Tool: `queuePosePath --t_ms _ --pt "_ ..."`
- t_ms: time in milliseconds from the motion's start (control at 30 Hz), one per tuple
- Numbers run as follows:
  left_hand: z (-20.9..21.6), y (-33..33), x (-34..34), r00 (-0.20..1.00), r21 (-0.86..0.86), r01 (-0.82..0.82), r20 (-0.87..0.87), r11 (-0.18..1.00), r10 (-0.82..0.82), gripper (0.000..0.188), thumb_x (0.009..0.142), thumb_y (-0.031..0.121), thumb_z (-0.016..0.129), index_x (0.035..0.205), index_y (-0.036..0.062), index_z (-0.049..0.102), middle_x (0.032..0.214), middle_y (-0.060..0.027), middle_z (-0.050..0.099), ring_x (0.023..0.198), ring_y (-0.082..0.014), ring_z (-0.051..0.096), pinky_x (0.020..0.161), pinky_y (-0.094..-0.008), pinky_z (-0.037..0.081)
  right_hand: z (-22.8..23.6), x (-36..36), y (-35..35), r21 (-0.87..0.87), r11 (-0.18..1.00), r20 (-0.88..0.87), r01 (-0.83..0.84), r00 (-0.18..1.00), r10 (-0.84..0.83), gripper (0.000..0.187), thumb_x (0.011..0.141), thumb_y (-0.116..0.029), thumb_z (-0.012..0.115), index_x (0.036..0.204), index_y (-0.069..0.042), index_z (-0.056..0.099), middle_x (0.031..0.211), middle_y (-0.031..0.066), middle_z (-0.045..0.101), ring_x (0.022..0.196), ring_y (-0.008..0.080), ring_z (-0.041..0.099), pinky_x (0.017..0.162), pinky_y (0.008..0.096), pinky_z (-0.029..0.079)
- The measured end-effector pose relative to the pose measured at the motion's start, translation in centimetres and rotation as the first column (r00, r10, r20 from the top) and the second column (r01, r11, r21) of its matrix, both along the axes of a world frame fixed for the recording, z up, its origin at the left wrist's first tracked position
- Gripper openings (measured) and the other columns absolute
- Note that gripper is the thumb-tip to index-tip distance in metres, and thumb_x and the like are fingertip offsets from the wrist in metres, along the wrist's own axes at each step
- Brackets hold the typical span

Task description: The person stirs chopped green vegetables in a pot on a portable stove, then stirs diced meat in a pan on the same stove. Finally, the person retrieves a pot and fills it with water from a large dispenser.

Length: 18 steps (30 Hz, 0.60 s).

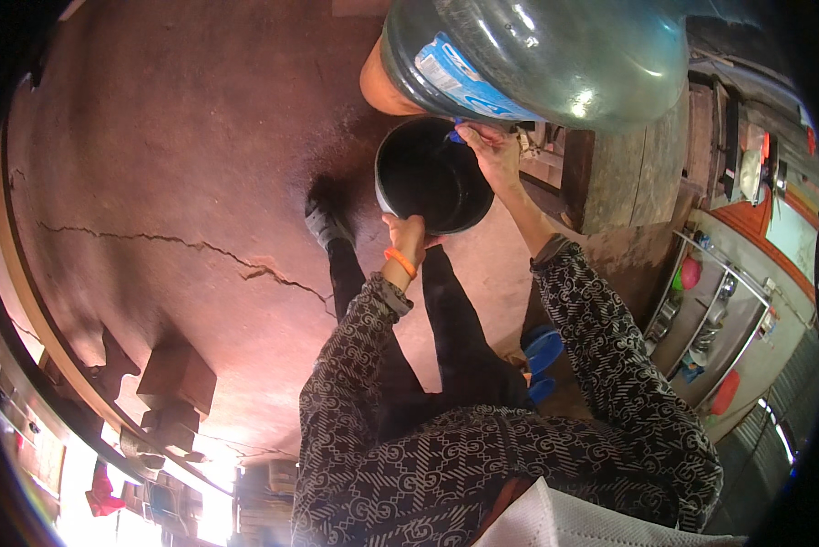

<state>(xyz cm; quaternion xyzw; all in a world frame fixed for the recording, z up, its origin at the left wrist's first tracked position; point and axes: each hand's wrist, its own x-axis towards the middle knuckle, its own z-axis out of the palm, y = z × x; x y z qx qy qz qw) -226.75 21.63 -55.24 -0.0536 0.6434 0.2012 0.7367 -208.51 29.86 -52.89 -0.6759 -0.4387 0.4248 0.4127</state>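
My left hand (408, 239) grips the near edge of a dark round pot (389, 164), an orange band on its wrist. The pot hangs above the floor, its open top facing up; its inside is dark, and I cannot tell how much it contains. At its far right rim, the fingers of my right hand (490, 150) are closed on a small blue tap (455, 136). The tap sits just over the pot's mouth, below a large clear water jug (555, 55) with a blue label. Part of an orange rounded base (387, 84) shows beside the jug.
A wooden bench (633, 173) stands right of the jug. Cracks run across the reddish floor (200, 173), with a dark wet-looking patch near my foot. Blue sandals (543, 351) lie by my right leg. A metal dish rack (710, 310) stands right; a wooden block (177, 378) sits left.
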Motion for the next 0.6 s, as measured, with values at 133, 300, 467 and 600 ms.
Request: queuePosePath --t_ms 133,300,467,600 --pt "-0.3 -0.2 0.1 0.999 0.043 0.048 -0.025 0.998 -0.047 0.087 0.088 -0.004 0.047 0.151 0.0058 -0.012 0.129 -0.0285 0.045 0.095 -0.0391 0.067 0.067 -0.0525 0.067 0.2 0.1 -0.1 -0.01 0.999 0.022 -0.037 0.999 0.037 0.025 0.093 -0.019 0.074 0.104 0.003 0.075 0.101 0.0041 0.072 0.092 0.0093 0.064 0.085 0.0232 0.051" --pt "-1.3 -0.5 0.6 0.999 0.068 0.041 -0.017 0.997 -0.04 0.093 0.089 -0.001 0.047 0.155 0.0114 -0.017 0.136 -0.0254 0.042 0.087 -0.0366 0.068 0.065 -0.0506 0.066 0.2 0.0 -1.0 0.027 0.998 -0.218 -0.065 0.974 0.069 0.029 0.096 -0.021 0.07 0.115 0.002 0.07 0.111 0.0055 0.069 0.099 0.0102 0.062 0.086 0.0243 0.051" --pt "-1.4 -0.2 0.6 0.998 0.059 0.036 -0.058 0.998 -0.033 0.096 0.088 0.0 0.048 0.157 0.0141 -0.017 0.139 -0.0255 0.041 0.086 -0.0373 0.069 0.063 -0.0503 0.066 0.9 -0.7 -2.7 0.058 0.995 -0.028 0.083 0.996 -0.082 0.029 0.097 -0.023 0.069 0.117 -0.002 0.069 0.108 0.0051 0.069 0.093 0.0123 0.063 0.083 0.0275 0.051" --pt "-0.8 -0.3 0.2 0.99 0.105 0.124 -0.086 0.987 -0.115 0.095 0.087 0.0 0.048 0.157 0.0123 -0.015 0.139 -0.0275 0.043 0.086 -0.0377 0.069 0.063 -0.0529 0.065 -0.7 -1.0 -4.3 -0.183 0.962 0.196 0.205 0.966 -0.169 0.026 0.098 -0.024 0.066 0.112 -0.002 0.069 0.116 0.0097 0.069 0.101 0.0135 0.065 0.084 0.0295 0.052"
